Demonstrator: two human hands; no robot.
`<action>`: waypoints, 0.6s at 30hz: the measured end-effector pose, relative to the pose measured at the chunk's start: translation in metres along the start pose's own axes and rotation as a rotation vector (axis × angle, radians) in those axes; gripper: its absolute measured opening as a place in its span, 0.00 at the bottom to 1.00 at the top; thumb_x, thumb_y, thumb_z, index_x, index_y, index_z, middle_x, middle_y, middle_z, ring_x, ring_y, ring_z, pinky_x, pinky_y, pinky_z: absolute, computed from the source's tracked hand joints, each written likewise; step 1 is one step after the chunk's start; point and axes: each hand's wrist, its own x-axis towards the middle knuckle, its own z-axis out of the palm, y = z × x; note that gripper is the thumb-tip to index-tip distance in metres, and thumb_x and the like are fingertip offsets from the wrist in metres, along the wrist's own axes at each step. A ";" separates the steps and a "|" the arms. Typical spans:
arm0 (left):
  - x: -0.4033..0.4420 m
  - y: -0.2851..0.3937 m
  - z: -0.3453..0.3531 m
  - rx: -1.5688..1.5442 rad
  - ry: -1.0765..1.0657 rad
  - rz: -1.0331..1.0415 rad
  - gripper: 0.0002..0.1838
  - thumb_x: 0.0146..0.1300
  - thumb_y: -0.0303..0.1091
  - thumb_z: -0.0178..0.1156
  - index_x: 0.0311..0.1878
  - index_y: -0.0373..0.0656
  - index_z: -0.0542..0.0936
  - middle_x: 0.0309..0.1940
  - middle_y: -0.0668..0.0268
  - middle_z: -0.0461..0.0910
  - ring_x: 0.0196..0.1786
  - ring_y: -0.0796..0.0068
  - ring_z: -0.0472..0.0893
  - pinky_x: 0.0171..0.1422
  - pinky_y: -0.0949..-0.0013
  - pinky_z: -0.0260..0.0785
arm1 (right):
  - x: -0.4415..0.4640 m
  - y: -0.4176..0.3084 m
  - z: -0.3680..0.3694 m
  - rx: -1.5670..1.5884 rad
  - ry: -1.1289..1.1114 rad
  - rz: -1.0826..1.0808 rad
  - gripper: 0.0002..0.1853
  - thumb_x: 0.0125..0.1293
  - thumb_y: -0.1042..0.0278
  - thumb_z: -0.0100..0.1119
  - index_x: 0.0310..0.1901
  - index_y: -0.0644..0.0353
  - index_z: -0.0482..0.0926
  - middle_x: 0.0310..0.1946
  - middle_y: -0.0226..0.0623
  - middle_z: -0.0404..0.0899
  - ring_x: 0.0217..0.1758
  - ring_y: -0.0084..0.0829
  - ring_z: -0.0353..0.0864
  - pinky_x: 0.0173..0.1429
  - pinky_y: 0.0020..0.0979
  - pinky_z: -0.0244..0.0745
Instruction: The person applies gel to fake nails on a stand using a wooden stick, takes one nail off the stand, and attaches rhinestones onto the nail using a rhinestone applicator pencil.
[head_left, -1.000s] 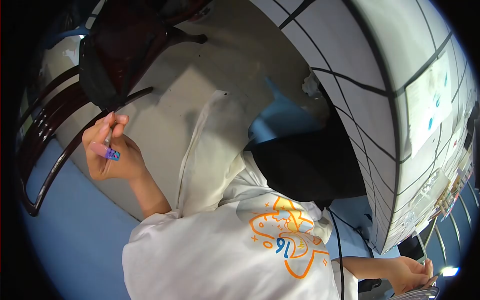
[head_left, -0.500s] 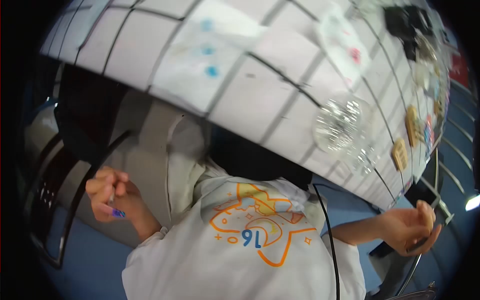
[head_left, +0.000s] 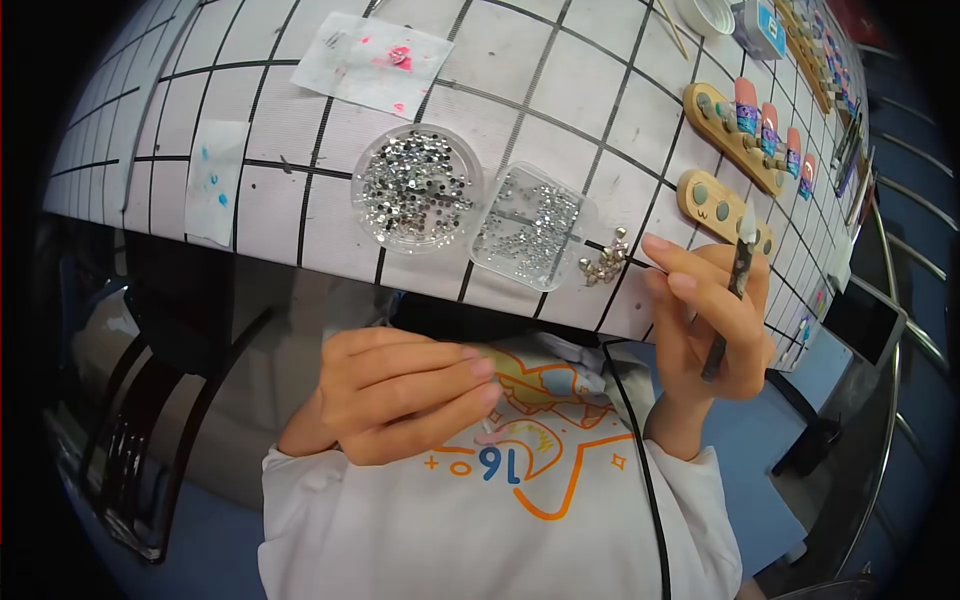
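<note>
Tool (head_left: 741, 270), tip (head_left: 748, 224) forward (axis slanting), right hand (head_left: 722, 315) loosely gripping it, left hand (head_left: 400, 397) pinching false nail (head_left: 489, 438)

Dark tool (head_left: 740, 272) up in the right hand (head_left: 715, 312), pink piece (head_left: 491, 437) low in the left hand (head_left: 405, 395)!
There's the tool, slim and mottled, slanting across the grip, its pale pointed tip foremost; and the pink piece just peeks out under the hand, mostly hidden.

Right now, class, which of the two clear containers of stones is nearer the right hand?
The rectangular box, lying between the round dish and the right hand; the dish is farther left.
</note>
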 end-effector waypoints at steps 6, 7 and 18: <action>0.008 0.000 0.017 -0.021 -0.017 -0.005 0.10 0.40 0.25 0.60 0.31 0.38 0.79 0.29 0.63 0.78 0.29 0.74 0.78 0.26 0.81 0.66 | 0.001 -0.001 -0.003 0.056 -0.036 0.040 0.16 0.34 0.84 0.61 0.31 0.62 0.75 0.28 0.35 0.80 0.23 0.26 0.64 0.26 0.21 0.59; 0.009 0.001 0.018 -0.050 -0.006 -0.038 0.11 0.40 0.25 0.60 0.31 0.38 0.79 0.28 0.63 0.78 0.29 0.74 0.78 0.24 0.81 0.66 | 0.000 0.000 -0.001 0.068 -0.036 0.044 0.16 0.34 0.84 0.61 0.31 0.62 0.75 0.28 0.35 0.80 0.23 0.26 0.64 0.26 0.21 0.59; -0.007 0.011 0.033 -0.159 -0.002 -0.189 0.13 0.40 0.28 0.60 0.34 0.38 0.79 0.29 0.64 0.78 0.28 0.73 0.78 0.25 0.80 0.67 | 0.000 0.000 0.003 0.045 -0.041 0.015 0.19 0.31 0.85 0.60 0.33 0.65 0.75 0.23 0.35 0.78 0.22 0.29 0.64 0.26 0.23 0.59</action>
